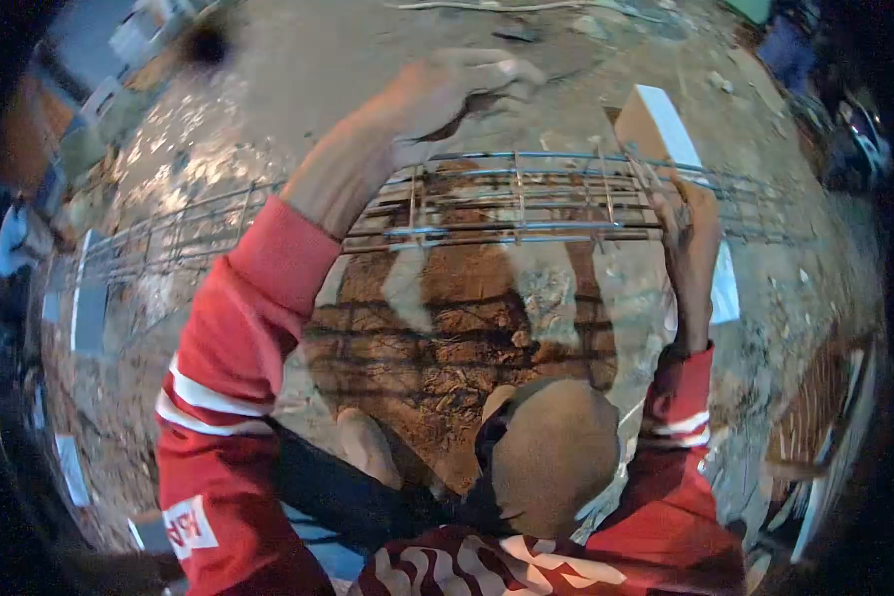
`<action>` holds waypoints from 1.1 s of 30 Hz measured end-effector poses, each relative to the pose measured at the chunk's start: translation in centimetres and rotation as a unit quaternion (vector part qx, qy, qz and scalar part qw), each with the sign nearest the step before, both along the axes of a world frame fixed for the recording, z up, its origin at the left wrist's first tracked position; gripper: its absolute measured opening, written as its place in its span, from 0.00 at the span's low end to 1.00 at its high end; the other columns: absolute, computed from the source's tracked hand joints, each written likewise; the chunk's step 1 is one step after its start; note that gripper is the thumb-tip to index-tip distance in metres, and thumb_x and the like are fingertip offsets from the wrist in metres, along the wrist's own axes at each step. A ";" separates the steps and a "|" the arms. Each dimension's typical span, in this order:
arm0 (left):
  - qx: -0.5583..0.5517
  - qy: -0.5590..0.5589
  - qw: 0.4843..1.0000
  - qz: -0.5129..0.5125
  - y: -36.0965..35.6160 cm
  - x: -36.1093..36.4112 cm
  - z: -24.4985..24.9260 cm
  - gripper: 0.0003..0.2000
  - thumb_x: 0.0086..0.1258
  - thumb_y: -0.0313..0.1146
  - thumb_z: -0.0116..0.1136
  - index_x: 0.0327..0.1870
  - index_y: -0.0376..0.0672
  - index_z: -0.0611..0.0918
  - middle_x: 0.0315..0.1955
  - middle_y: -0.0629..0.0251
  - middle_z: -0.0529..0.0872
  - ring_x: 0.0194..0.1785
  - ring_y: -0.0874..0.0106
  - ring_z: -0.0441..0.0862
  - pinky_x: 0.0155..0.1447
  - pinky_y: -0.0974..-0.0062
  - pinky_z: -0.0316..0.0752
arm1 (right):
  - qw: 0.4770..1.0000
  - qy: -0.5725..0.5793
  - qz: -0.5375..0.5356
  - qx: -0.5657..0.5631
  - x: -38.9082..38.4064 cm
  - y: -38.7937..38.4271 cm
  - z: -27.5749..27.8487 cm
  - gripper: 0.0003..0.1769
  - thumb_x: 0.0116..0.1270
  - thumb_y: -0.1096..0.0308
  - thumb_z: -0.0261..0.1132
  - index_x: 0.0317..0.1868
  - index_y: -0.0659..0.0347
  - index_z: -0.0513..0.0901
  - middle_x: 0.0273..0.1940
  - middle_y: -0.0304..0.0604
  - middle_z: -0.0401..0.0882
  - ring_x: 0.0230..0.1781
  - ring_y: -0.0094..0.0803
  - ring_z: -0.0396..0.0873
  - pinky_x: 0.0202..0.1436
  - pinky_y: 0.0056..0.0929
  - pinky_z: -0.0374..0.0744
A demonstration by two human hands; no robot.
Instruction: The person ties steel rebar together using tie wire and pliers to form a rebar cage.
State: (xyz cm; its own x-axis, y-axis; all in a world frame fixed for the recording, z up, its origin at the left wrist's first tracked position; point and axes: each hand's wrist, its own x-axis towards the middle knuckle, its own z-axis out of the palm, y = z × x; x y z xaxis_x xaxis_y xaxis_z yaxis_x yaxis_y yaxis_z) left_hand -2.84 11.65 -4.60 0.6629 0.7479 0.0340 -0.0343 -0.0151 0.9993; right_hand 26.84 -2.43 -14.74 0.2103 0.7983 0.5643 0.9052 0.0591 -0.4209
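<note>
Steel rebar cage (520,199) spans above reddish soil (472,368). Right hand (687,214) grips its bars; left hand (457,94) hovers open, blurred. Seemingly steadying step; next move calls for firm right hold.

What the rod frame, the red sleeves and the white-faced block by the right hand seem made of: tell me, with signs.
Rod frame: metal, probably steel; thin, straight bars with a bluish-grey shine.
Red sleeves: soft cloth, perhaps knit, matte; they fold and wrinkle along the arms.
White-faced block: unclear; a smooth, pale face and tan side could be foam, board or painted wood.
</note>
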 end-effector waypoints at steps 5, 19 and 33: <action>0.070 0.016 0.997 -0.026 -1.9 1.6 -0.2 0.16 0.78 0.41 0.50 0.54 0.39 0.81 0.35 0.73 0.82 0.30 0.87 0.72 0.31 0.88 0.68 | 0.886 0.378 0.268 0.024 -11.7 3.6 4.0 0.20 0.66 0.60 0.66 0.51 0.68 0.80 0.46 0.47 0.82 0.45 0.29 0.79 0.49 0.27 0.76; -0.127 0.003 0.985 0.114 -4.9 -6.7 0.2 0.16 0.75 0.39 0.56 0.51 0.33 0.81 0.36 0.67 0.86 0.34 0.80 0.82 0.36 0.84 0.79 | 0.591 0.647 0.449 -0.173 -16.6 5.5 0.4 0.14 0.67 0.68 0.65 0.51 0.64 0.81 0.33 0.33 0.78 0.30 0.22 0.76 0.35 0.24 0.75; 0.040 -0.210 0.956 0.203 -2.4 -8.0 -8.5 0.11 0.70 0.34 0.61 0.46 0.37 0.84 0.37 0.70 0.83 0.41 0.80 0.79 0.47 0.81 0.74 | 0.541 0.758 0.267 -0.248 -21.6 5.8 2.5 0.16 0.72 0.73 0.53 0.57 0.65 0.78 0.46 0.42 0.83 0.41 0.27 0.83 0.45 0.29 0.84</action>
State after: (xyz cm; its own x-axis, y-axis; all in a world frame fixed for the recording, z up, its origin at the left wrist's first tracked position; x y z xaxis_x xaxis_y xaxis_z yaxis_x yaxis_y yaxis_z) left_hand -10.88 9.27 -13.13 0.2345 0.9243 0.3012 -0.4073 -0.1879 0.8938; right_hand 5.23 3.40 -12.27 -0.2042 0.9477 -0.2455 -0.5934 -0.3192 -0.7389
